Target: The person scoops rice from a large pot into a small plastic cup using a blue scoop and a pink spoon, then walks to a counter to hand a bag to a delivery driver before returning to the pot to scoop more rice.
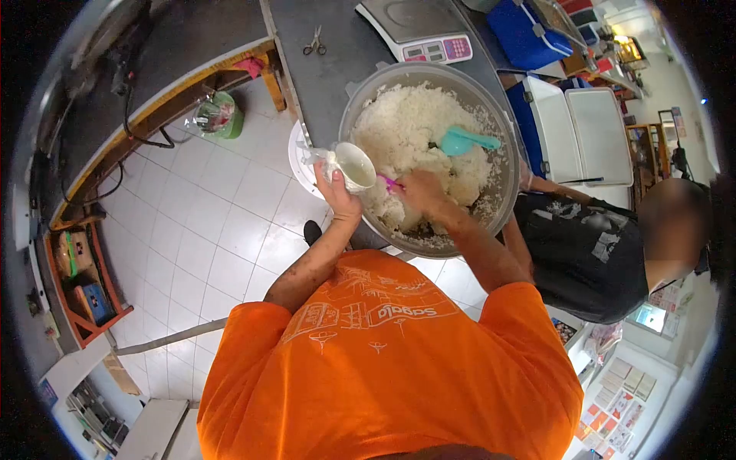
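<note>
A large grey basin (354, 100) full of white rice (406, 115) stands before me on the dark table. My left hand (341, 198) is closed round a white cup (355, 167) at the basin's left rim, with clear plastic bunched at its side. The cup is tilted with its mouth toward the rice. My right hand (423, 192) is over the rice, gripping a utensil with a pink handle (391, 183); its working end is hard to make out. A turquoise scoop (458, 142) rests in the rice, handle pointing right.
Behind the basin is a digital scale (437, 49), with scissors (315, 41) to its left. A co-worker in a dark shirt (579, 257) stands at the right, near open coolers (598, 126). A green bin (220, 115) sits on the tiled floor at left.
</note>
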Demonstrator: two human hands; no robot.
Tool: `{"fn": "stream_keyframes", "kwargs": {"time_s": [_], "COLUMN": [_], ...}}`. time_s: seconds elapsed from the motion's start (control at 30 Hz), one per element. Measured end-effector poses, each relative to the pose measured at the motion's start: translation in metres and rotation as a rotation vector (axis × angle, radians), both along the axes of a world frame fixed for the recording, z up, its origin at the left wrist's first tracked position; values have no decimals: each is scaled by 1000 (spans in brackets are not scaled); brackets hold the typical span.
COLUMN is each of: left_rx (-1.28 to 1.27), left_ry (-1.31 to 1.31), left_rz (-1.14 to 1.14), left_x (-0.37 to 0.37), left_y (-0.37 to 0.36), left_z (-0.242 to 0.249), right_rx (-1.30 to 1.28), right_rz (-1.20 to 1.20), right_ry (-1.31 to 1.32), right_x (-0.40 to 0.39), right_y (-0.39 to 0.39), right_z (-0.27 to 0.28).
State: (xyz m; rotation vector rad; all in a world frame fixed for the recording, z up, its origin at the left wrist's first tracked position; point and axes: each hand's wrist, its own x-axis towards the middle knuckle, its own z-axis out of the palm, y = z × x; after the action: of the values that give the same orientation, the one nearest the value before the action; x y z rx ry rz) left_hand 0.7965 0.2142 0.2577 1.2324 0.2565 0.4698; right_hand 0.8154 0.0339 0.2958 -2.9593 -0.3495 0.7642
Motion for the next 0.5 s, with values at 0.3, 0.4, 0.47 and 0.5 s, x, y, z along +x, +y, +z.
{"fn": "stream_keyframes", "kwargs": {"time_s": [0.3, 0.4, 0.47, 0.5], "left_rx": [-83, -1, 52, 33], "left_ry": [-41, -37, -40, -53], "left_rz": [-38, 9, 63, 30], "left_x": [1, 3, 2, 1], "left_y": [0, -2, -3, -2], "left_z": [8, 14, 18, 19], "right_rx": [270, 294, 412, 414], "right_rz": [-183, -221, -267, -269], "right_ry": [50, 92, 233, 227], "right_x": [-22, -33, -40, -45], "right_y": [0, -3, -7, -12], "right_z": [-20, -8, 6, 5]}}
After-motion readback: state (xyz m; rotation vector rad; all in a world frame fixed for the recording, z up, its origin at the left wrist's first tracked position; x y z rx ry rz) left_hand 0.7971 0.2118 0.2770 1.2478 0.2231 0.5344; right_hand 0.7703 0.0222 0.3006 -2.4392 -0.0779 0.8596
